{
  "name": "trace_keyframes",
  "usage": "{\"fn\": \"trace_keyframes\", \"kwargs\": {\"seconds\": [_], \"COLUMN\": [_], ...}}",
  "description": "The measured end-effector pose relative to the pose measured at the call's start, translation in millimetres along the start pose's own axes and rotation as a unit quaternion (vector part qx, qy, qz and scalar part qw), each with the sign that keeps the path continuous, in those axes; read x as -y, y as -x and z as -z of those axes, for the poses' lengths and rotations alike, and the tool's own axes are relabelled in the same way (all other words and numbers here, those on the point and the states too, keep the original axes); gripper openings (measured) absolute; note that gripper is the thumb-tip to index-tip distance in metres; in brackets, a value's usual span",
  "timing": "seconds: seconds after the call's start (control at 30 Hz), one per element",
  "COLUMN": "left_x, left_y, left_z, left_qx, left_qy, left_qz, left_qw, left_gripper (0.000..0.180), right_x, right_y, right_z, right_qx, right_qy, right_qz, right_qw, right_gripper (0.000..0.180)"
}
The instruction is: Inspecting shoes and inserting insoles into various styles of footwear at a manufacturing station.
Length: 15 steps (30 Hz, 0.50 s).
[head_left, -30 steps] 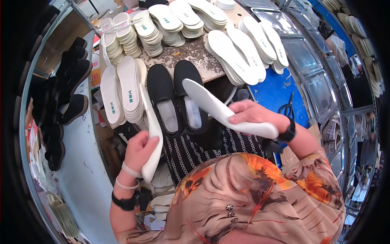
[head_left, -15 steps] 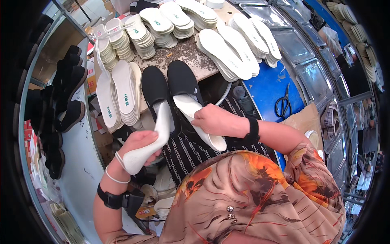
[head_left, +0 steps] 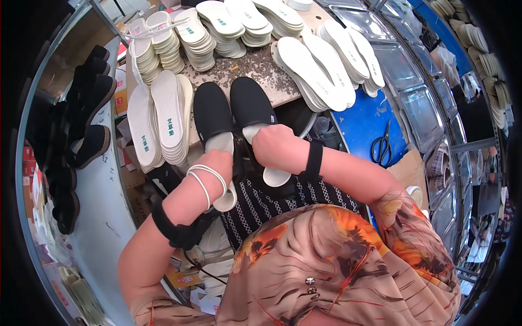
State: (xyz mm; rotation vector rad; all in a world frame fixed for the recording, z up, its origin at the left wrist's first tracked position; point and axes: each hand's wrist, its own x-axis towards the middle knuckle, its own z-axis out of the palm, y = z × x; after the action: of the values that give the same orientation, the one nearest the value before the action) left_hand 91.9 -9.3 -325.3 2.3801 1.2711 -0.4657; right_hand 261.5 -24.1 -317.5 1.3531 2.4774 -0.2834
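Two black slip-on shoes lie side by side in front of me, toes pointing away: a left shoe and a right shoe. My left hand is closed on a white insole, whose front part reaches into the left shoe's opening. Closed like a fist, my right hand grips a second white insole at the right shoe's opening; its heel end sticks out toward me. The fingertips of both hands are mostly hidden.
Stacks of white insoles stand around the bench, which is strewn with dark bits. Black scissors rest on a blue surface to the right. Black shoes fill a rack at left. Clear plastic trays line the right.
My left hand has moved forward and its insole now reaches into the left shoe. My right hand has pushed slightly forward, with the right insole deeper in its shoe.
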Motion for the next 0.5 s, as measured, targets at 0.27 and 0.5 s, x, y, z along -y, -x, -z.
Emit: {"fn": "trace_keyframes", "kwargs": {"seconds": [0.27, 0.5], "left_x": [4.5, 0.6], "left_y": [-68.4, -68.2], "left_z": [-14.0, -13.8], "left_qx": [-0.11, -0.152], "left_qy": [-0.105, -0.08], "left_qz": [0.094, 0.096], "left_qw": [0.984, 0.98], "left_gripper": [0.016, 0.017], "right_x": [-6.2, -20.4], "right_y": [-51.5, -55.4], "right_z": [-29.8, -39.3], "right_qx": [-0.064, -0.177], "right_qy": [-0.055, -0.04], "right_qz": [-0.107, -0.087], "right_qw": [0.991, 0.979], "right_gripper": [0.017, 0.015]}}
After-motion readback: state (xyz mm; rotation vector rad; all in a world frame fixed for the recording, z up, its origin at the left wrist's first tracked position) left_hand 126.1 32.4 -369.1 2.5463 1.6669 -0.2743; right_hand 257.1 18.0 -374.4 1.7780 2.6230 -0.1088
